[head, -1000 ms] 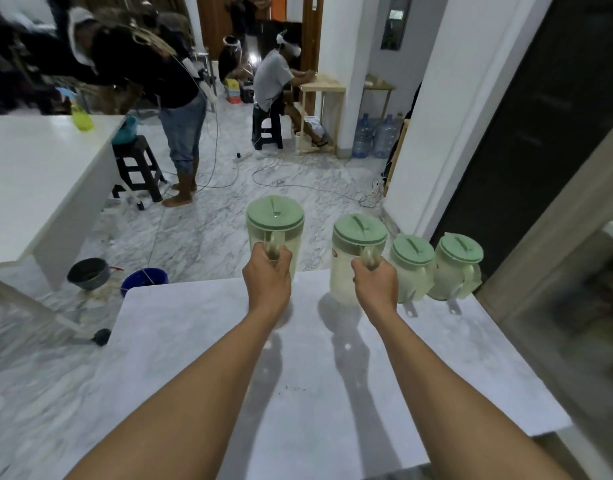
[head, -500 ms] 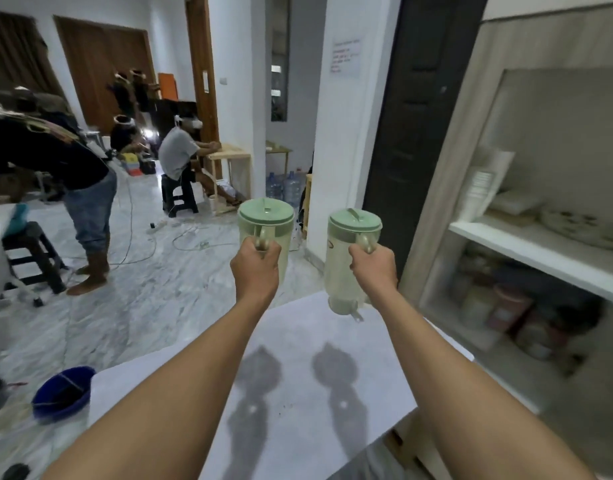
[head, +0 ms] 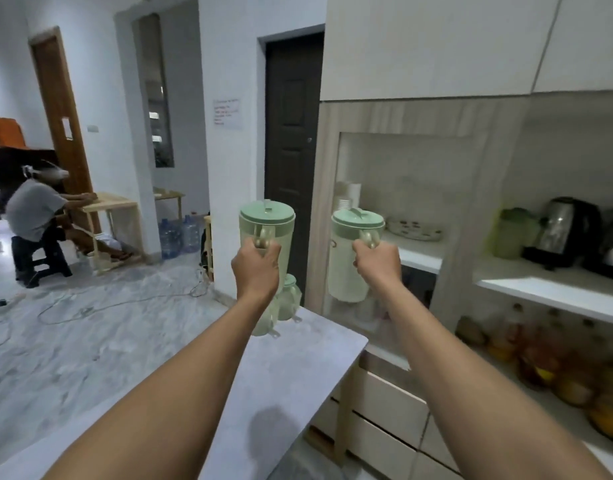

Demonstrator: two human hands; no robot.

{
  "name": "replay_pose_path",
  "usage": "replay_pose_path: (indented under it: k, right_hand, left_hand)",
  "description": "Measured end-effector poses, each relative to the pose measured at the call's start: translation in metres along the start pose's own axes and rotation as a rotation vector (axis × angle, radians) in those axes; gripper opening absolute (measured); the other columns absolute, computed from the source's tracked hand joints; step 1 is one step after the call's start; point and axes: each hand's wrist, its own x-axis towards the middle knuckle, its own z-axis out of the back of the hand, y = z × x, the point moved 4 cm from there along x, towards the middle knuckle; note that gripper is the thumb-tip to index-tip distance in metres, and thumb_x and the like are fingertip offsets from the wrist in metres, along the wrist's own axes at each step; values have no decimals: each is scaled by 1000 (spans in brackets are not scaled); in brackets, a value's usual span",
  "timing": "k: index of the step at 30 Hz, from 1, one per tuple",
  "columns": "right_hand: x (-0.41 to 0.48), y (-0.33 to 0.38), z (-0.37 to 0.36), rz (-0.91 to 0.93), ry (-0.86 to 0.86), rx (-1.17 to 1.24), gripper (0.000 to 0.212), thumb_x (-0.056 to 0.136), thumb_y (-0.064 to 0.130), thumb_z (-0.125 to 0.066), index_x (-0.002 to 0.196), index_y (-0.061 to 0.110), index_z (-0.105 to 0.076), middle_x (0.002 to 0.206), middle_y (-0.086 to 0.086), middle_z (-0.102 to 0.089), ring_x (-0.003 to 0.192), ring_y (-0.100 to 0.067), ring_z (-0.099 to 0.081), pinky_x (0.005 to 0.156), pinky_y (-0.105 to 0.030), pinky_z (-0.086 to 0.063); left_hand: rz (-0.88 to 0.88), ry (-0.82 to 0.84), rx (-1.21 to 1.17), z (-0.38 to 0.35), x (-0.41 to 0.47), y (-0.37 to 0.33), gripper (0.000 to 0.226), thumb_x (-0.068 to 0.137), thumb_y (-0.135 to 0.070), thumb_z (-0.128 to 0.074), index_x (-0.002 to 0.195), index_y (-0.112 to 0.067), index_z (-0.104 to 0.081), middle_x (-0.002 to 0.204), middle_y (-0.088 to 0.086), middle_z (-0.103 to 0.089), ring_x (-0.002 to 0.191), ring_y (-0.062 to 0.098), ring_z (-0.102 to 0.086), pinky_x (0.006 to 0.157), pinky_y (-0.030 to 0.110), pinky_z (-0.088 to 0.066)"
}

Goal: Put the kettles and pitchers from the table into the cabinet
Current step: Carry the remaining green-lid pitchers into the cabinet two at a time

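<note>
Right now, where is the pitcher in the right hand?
In the head view, right of centre: the pitcher hangs from the right hand, in front of the cabinet shelf, above the table's far corner.

Only one view is given, taken from a wide-angle camera worn on the head. It is aimed forward and slightly down, along both outstretched forearms. The hands, left (head: 255,268) and right (head: 377,263), are seen from behind at arm's length, near the middle of the picture. The near end of the counter (head: 298,362) is seen below them from above. The cabinet (head: 415,119) fills the right half at close range, while the floor (head: 90,334) recedes on the left. Straight lines are bent toward the edges.
</note>
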Motion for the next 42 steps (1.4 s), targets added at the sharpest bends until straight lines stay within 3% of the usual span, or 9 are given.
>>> replay_pose_path:
  k: [4,7,10,15,22,27,30,34,42]
  right_hand:
    - [-11,3,59,23,-42,-31,23,73,35,-61,66,14,-61,64,-6,-65,67,-29,-64,67,-44,-55]
    - [-22,-1,112,15,-102,-44,27,67,40,-61,65,13,-63,66,-8,-68,72,-32,-69,75,-52,-58]
    - [-44,-2,163,-4,-159,-75,26,76,37,-64,76,12,-68,79,-11,-74,81,-34,-72,77,-49,-58]
    - [-73,-10,239,-37,-252,-97,24,83,36,-65,81,12,-69,83,-10,-74,83,-32,-71,76,-44,-57]
    - [-104,-20,332,-59,-348,-121,20,85,28,-65,74,12,-67,73,-8,-69,72,-27,-66,66,-35,-49]
    - [-111,-29,388,-69,-414,-139,20,87,28,-64,74,13,-66,74,-7,-69,73,-24,-65,66,-33,-48]
    - [-104,-37,414,-79,-442,-157,20,88,29,-63,77,13,-66,76,-7,-70,73,-23,-64,63,-32,-47]
    - [-81,-49,437,-92,-475,-146,18,88,28,-63,78,12,-65,73,-7,-68,71,-24,-64,64,-33,-48]
    - [-19,-68,456,-76,-484,-139,15,87,24,-62,76,13,-62,67,-5,-61,65,-21,-58,64,-35,-45]
  left_hand:
    - [-39,53,-28,-20,-31,-36,21,92,-26,-56,87,-6,-59,72,1,-58,65,16,-52,53,27,-34]
    - [-47,121,-64,-39,-66,-60,20,93,-27,-56,89,-8,-60,73,-4,-57,65,8,-52,53,25,-34]
    - [-52,177,-97,-55,-103,-81,21,93,-28,-56,94,-8,-62,80,2,-62,68,12,-54,57,27,-36]
    - [-48,257,-129,-80,-161,-115,16,96,-24,-55,94,-9,-59,74,-5,-55,64,1,-48,50,13,-31]
    - [-53,373,-205,-120,-224,-156,18,92,-26,-57,90,-9,-63,80,3,-64,72,20,-60,59,27,-40]
    - [-83,429,-196,-153,-260,-182,14,95,-23,-57,90,-11,-61,82,3,-61,64,11,-50,53,22,-33]
    - [-92,467,-205,-178,-274,-193,16,96,-25,-57,91,-10,-61,84,4,-61,66,14,-51,62,27,-34]
    - [-103,521,-235,-219,-278,-201,16,97,-26,-56,91,-12,-62,83,2,-61,65,9,-53,52,24,-35]
    - [-98,586,-312,-303,-256,-204,20,98,-28,-56,98,-9,-63,87,2,-64,78,18,-60,59,28,-42]
